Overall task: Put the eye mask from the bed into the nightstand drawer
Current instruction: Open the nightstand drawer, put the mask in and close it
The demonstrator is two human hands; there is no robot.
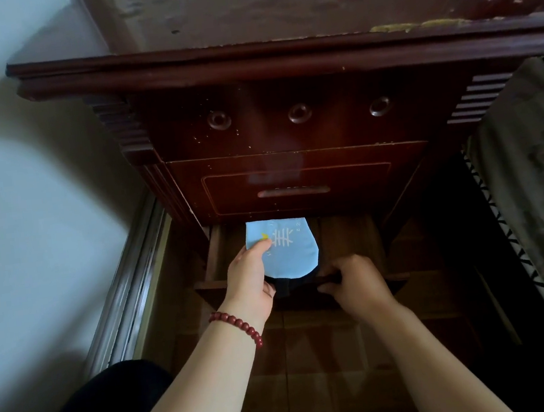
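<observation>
The light blue eye mask, printed with a white and yellow design, lies over the open bottom drawer of the dark red wooden nightstand. Its far end reaches under the drawer above. My left hand, with a red bead bracelet on the wrist, pinches the mask's left edge. My right hand is closed on the drawer's front edge, by the mask's black strap.
A shut middle drawer with a slot handle sits above the open one, and three round knobs above that. The bed with a patterned cover stands at the right. A white wall and metal rail lie to the left.
</observation>
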